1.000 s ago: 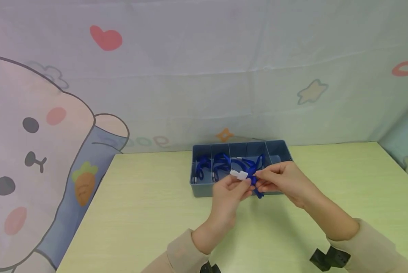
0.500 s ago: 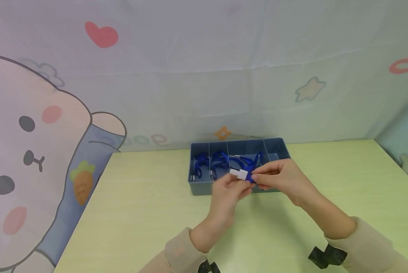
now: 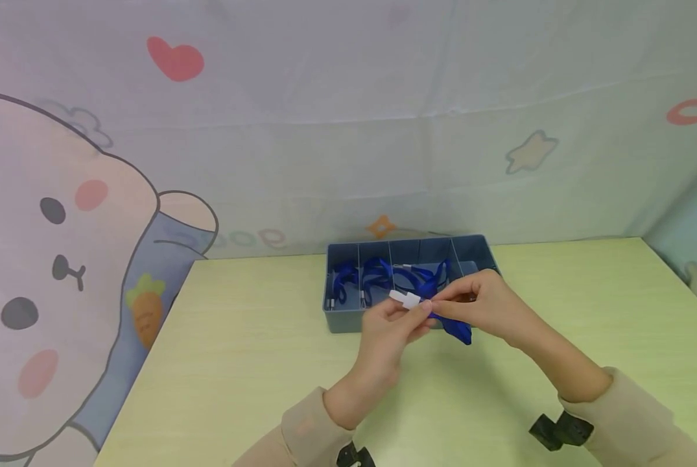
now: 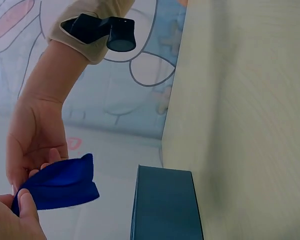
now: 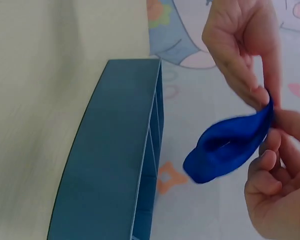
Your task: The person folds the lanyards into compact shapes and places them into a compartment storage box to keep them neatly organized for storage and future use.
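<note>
Above the front of the divided box, both hands hold a folded blue lanyard [image 3: 456,329] with a white plastic piece [image 3: 405,298] at its left end. My left hand [image 3: 383,334] pinches the band just beside that white piece. My right hand [image 3: 488,308] pinches it close by, fingertips almost meeting the left ones. From there the band hangs down to the right as a loose loop; the right wrist view shows this blue loop [image 5: 230,145] bulging open. In the left wrist view, the flat blue band [image 4: 65,185] sticks out between the two hands. Fingers hide the pinched part.
A blue-grey box [image 3: 345,322] with several compartments stands at the back of the light table [image 3: 255,363], near a printed curtain [image 3: 301,162]. Coiled blue lanyards [image 3: 345,279] with metal ends lie in its left and middle compartments.
The band under my right hand has swung from hanging below the fingers to a wider loop pointing down and right. My left hand stays almost in place with the white piece.
</note>
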`<state>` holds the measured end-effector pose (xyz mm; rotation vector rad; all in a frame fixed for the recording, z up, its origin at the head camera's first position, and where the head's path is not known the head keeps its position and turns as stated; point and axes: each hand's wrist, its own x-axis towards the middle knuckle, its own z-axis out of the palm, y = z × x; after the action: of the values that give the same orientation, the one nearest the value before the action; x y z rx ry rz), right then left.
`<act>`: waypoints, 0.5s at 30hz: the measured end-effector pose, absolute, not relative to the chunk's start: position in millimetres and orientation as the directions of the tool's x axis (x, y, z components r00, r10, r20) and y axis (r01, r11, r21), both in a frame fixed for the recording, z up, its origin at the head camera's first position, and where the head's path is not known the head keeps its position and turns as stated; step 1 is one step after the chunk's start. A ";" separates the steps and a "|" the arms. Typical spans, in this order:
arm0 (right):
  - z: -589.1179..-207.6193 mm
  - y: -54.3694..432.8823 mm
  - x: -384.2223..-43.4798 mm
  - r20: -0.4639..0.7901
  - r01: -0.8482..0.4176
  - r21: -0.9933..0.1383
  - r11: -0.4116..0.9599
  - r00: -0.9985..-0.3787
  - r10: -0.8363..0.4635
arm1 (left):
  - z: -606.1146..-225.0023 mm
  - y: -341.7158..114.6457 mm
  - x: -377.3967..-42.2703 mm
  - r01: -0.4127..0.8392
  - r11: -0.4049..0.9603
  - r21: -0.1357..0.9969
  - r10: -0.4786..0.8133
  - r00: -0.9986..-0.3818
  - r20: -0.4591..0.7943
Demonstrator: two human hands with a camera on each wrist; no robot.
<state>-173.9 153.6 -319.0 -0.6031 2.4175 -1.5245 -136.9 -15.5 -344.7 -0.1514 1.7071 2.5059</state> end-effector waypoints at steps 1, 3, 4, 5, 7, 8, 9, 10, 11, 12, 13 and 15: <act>-320.5 156.1 -175.4 0.053 -0.254 -0.894 0.368 -0.878 -0.477 | -344.6 -16.1 -136.8 -0.147 -0.363 0.920 0.038 -0.989 -0.143; -324.3 161.2 -178.2 0.112 -0.321 -0.885 0.337 -0.850 -0.515 | -344.4 -17.3 -136.9 -0.157 -0.362 0.919 0.044 -0.987 -0.152; -326.8 163.8 -179.4 0.148 -0.357 -0.877 0.322 -0.837 -0.526 | -344.2 -17.8 -137.1 -0.161 -0.360 0.919 0.045 -0.987 -0.156; -329.2 166.4 -180.5 0.190 -0.402 -0.861 0.311 -0.822 -0.537 | -344.0 -18.4 -137.5 -0.165 -0.359 0.919 0.044 -0.986 -0.160; -334.4 171.7 -181.9 0.257 -0.479 -0.824 0.301 -0.790 -0.556 | -343.3 -19.7 -138.3 -0.172 -0.350 0.921 0.040 -0.985 -0.169; -336.9 174.4 -182.4 0.279 -0.512 -0.803 0.305 -0.775 -0.567 | -343.2 -20.6 -138.9 -0.174 -0.347 0.922 0.036 -0.984 -0.172; -339.6 177.2 -182.8 0.293 -0.539 -0.782 0.314 -0.762 -0.577 | -342.9 -21.4 -139.6 -0.181 -0.348 0.920 0.033 -0.983 -0.181; -342.1 179.9 -183.1 0.298 -0.559 -0.762 0.328 -0.752 -0.588 | -342.9 -22.2 -140.3 -0.186 -0.348 0.919 0.030 -0.982 -0.187; -344.3 182.4 -182.9 0.299 -0.574 -0.743 0.345 -0.745 -0.597 | -342.8 -23.2 -140.8 -0.190 -0.352 0.917 0.031 -0.981 -0.191; -346.8 184.7 -182.7 0.295 -0.581 -0.732 0.356 -0.741 -0.604 | -342.5 -24.0 -141.2 -0.193 -0.357 0.914 0.030 -0.980 -0.196; -348.7 186.3 -182.3 0.298 -0.591 -0.720 0.365 -0.737 -0.607 | -342.4 -24.9 -141.6 -0.196 -0.363 0.911 0.029 -0.980 -0.199; -351.6 188.2 -181.8 0.318 -0.610 -0.702 0.367 -0.730 -0.606 | -341.9 -26.2 -142.1 -0.203 -0.377 0.904 0.029 -0.978 -0.207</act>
<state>-181.8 188.2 -351.6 -1.1572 2.6018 -1.3403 -142.1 -26.2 -341.9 -0.2356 1.6656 2.4853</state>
